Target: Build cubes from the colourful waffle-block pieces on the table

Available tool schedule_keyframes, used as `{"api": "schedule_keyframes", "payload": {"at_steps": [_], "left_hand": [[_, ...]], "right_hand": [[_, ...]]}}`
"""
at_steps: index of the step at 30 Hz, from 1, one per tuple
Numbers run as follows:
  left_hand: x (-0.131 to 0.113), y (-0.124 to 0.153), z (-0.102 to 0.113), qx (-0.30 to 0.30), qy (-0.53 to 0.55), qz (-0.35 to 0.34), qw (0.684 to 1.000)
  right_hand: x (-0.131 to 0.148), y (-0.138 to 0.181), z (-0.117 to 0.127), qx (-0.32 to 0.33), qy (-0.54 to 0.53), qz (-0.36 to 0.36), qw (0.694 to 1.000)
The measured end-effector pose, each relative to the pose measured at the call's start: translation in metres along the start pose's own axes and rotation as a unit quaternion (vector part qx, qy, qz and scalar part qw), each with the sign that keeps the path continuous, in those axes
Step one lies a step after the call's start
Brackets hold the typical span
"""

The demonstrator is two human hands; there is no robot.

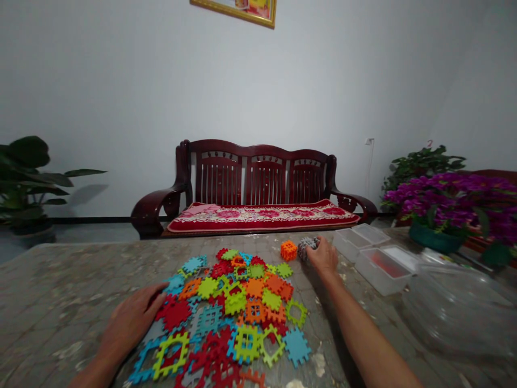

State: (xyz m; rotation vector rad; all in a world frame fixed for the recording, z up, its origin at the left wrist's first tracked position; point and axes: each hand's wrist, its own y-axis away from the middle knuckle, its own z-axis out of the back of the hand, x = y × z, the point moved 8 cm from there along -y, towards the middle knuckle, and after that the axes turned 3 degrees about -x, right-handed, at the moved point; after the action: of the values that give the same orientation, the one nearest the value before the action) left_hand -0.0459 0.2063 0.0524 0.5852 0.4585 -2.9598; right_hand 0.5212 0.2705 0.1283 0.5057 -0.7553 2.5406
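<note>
table (89,272) bearing toothed tiles (235,303), boxes (372,272)

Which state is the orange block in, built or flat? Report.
Built: the orange block shows a cube's joined faces, beside the grey block the right hand touches.

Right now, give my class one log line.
left hand: at colored pieces | right hand: on gray block | orange cube: beside gray block

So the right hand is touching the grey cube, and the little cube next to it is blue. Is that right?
Not quite: the little cube next to it is orange, not blue, as the head view shows. The right hand is touching the grey cube.
</note>
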Motion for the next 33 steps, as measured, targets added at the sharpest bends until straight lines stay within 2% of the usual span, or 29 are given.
{"api": "schedule_keyframes", "payload": {"at_steps": [5,7,9,13,16,18,22,27,30,33], "left_hand": [[-0.003,0.002,0.002,-0.011,-0.004,-0.005,1.0],[-0.006,0.004,0.002,-0.009,-0.01,-0.014,1.0],[-0.01,0.005,0.001,-0.003,-0.021,-0.022,1.0],[-0.017,0.011,-0.002,0.013,-0.05,-0.039,0.998],[-0.025,0.017,-0.006,0.027,-0.071,-0.033,0.997],[-0.032,0.023,-0.008,0.033,-0.082,-0.023,0.996],[-0.049,0.032,-0.008,0.036,-0.1,-0.003,0.994],[-0.068,0.042,-0.005,0.035,-0.104,0.015,0.994],[-0.076,0.046,-0.006,0.041,-0.102,0.033,0.993],[-0.085,0.048,-0.007,0.037,-0.065,0.042,0.996]], "right_hand": [[0.006,0.009,0.007,-0.026,-0.016,0.023,0.999],[0.009,0.023,0.009,-0.047,-0.05,0.046,0.997],[0.011,0.046,0.005,-0.034,-0.096,0.074,0.992],[0.025,0.112,-0.014,0.088,-0.144,0.159,0.973],[0.037,0.156,-0.023,0.178,-0.112,0.211,0.955],[0.043,0.173,-0.026,0.219,-0.074,0.219,0.948],[0.058,0.177,-0.03,0.248,-0.034,0.238,0.938],[0.073,0.168,-0.038,0.271,-0.044,0.264,0.925],[0.08,0.162,-0.044,0.276,-0.082,0.265,0.92],[0.09,0.156,-0.049,0.263,-0.165,0.26,0.914]]}}
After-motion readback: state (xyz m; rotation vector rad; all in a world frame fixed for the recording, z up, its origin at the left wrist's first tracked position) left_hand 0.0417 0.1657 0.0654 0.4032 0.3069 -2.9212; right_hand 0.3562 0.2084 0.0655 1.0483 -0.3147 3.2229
